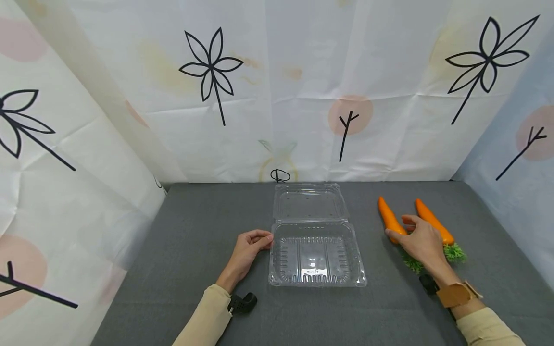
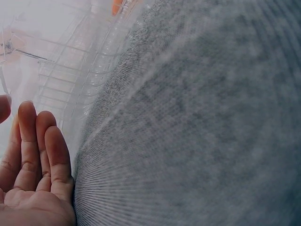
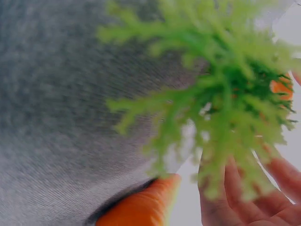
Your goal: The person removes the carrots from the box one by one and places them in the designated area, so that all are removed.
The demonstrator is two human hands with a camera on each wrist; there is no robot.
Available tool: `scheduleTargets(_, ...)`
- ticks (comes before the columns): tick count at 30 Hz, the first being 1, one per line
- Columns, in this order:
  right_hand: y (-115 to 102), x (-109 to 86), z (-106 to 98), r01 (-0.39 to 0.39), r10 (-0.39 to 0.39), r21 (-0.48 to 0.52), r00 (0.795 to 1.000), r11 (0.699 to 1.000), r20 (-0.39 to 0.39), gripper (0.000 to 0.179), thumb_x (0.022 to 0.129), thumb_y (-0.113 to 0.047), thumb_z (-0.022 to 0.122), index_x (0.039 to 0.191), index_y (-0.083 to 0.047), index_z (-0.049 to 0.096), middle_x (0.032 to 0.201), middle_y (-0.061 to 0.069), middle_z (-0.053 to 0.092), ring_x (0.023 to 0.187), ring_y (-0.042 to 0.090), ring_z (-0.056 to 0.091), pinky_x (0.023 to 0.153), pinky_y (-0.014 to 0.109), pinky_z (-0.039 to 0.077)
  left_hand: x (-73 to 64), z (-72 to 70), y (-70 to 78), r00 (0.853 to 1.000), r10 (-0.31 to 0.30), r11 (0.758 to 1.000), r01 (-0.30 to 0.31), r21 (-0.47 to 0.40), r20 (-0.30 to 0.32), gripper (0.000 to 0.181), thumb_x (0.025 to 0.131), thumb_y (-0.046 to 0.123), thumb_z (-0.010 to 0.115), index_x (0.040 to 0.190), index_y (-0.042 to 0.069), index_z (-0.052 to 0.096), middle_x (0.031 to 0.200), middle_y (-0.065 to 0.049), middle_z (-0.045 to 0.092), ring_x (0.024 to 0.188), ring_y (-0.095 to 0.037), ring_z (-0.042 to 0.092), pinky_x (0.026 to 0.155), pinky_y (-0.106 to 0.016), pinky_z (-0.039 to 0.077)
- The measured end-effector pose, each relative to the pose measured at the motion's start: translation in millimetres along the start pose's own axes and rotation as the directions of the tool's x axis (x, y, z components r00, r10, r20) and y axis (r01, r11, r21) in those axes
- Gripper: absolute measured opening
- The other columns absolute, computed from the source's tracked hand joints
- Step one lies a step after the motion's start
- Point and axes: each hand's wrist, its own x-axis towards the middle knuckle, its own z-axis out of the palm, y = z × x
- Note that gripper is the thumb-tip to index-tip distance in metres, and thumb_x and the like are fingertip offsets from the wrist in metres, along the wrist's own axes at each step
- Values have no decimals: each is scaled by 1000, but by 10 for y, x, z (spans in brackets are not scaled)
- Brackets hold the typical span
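Note:
A clear plastic clamshell box (image 1: 318,259) lies with its lid (image 1: 309,202) folded back away from me. My left hand (image 1: 248,252) is at the box's left rim, its fingertips touching or nearly touching it. In the left wrist view, that hand's fingers (image 2: 57,146) are mostly straight beside the clear wall. Over the left carrot (image 1: 386,214) reaches my right hand (image 1: 420,240), thumb on one side and fingers on the other, apart. The right carrot (image 1: 438,225) lies beside that hand. Leafy green tops (image 3: 225,94) partly hide the right fingers in the right wrist view.
A grey cloth-covered table (image 1: 195,230) bears everything. White patterned curtains (image 1: 277,96) stand along the back and both sides. A wrist camera (image 1: 243,302) is worn under the left wrist, and a brown strap (image 1: 456,294) circles the right wrist.

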Motion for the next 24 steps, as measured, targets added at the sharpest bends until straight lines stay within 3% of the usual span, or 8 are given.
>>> scheduleTargets(9,-73,10,-46,-5,5,7,1000,1000,-8,65,91,-31,78,134,13,55,125,36,59,104,51,60,73,57,52,13,7,-8,1000,-13,1000,13,-1,5,25,96,9,72,109,-11,68,95,-16,71,82,-15,68,81,-31,57)
scheduleTargets(15,-193,9,-86,32,-32,13,999,999,-25,63,92,-32,78,134,10,56,125,35,59,104,52,61,74,58,52,10,16,4,1000,-17,1000,17,-15,12,25,95,10,72,110,-10,68,93,-12,71,82,-14,68,81,-31,57)
scheduleTargets(20,-321,12,-104,109,-107,41,993,993,-55,57,93,-28,76,133,8,58,124,34,61,102,52,62,74,60,53,18,7,11,1000,-14,1000,14,-18,19,25,95,10,72,110,-10,68,92,-10,72,82,-16,68,81,-33,57)
scheduleTargets(24,-375,43,-111,233,-224,111,971,966,-87,48,95,-19,73,133,6,60,126,31,61,103,53,62,75,63,53,33,-26,94,1000,10,999,-9,42,-22,22,96,10,72,108,-8,70,94,-14,73,85,-21,69,82,-35,57)
